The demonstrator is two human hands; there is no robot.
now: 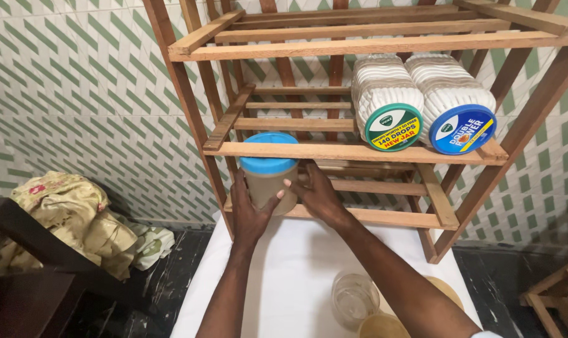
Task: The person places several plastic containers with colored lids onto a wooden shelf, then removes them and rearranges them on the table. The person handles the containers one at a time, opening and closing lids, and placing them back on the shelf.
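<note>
Landmark: wooden rack (359, 150). Two round jars lie on their sides on its middle shelf, right half, lids facing out, touching each other. Green-lidded jar (389, 103) on the left: whitish ribbed body, round green lid label with white and yellow bands. Blue-lidded jar (456, 103) on the right: same whitish body, round blue lid label with yellow and white markings. On the lower shelf, left end, a beige container (268, 175) with a plain light-blue lid stands upright, left hand (249, 213) and right hand (315, 194) clasping it.
</note>
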